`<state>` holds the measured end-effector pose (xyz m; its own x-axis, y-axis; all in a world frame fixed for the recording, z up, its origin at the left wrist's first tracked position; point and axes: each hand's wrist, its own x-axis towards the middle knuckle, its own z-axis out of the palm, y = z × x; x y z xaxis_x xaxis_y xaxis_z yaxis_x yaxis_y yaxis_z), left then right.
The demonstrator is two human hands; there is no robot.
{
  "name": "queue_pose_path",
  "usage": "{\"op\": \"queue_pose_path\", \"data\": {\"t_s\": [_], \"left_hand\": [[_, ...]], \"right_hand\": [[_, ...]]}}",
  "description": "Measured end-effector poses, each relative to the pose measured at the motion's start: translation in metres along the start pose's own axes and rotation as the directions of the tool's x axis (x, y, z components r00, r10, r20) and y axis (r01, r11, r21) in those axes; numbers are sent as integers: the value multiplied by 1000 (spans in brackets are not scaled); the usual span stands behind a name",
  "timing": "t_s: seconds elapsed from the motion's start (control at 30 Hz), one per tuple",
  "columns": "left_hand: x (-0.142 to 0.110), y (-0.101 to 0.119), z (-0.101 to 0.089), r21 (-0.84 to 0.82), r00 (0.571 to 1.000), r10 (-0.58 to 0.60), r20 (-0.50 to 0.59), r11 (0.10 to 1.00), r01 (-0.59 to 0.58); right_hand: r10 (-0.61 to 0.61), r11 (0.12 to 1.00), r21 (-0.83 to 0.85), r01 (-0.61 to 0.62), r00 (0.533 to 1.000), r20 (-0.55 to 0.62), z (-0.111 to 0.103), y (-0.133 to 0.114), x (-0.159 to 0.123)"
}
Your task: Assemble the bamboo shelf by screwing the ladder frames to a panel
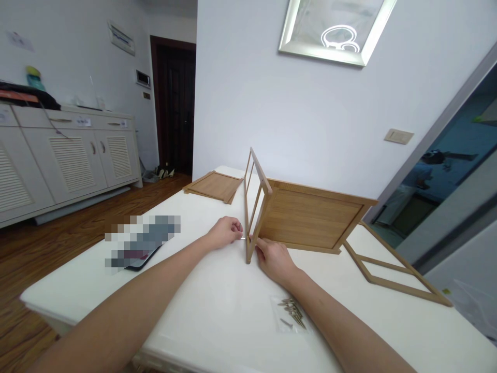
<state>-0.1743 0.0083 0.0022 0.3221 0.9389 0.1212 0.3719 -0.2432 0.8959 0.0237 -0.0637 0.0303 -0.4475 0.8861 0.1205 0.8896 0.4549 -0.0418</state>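
The wooden frame [261,221] is standing on edge on the white table [209,316], its near corner lying directly between the two hands. Its long axis appears to be running away from the person, though foreshortening is making this uncertain. The left hand [225,233] is positioned on the frame's left side, pinching a thin metal piece [243,238] that is pointing across at the near post. The right hand [276,259] is lying on the opposite side, nearer the wooden board [306,215], its fingers curling beside the frame's lower part; whether they are gripping cannot be told. Both hands are sitting about equally near. The post is hiding the right fingertips and any joint there. The metal piece's far end is proving too small to make out. The picture's lower edge is cutting off both forearms.
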Motion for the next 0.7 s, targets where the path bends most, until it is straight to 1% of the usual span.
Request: {"op": "queue_pose_path", "data": {"t_s": [0.2, 0.47, 0.7], "left_hand": [[2, -2, -1, -57, 999, -12, 34, 998, 14], [4, -2, 0, -92, 997, -73, 5, 993, 73], [6, -1, 0, -97, 996, -87, 16, 991, 88]], "right_hand": [[-3, 1000, -5, 3, 1000, -11, 1, 1, 0], [7, 1000, -10, -7, 1000, 7, -1, 0, 0], [-7, 1000, 2, 7, 1000, -10, 1, 1, -1]]}}
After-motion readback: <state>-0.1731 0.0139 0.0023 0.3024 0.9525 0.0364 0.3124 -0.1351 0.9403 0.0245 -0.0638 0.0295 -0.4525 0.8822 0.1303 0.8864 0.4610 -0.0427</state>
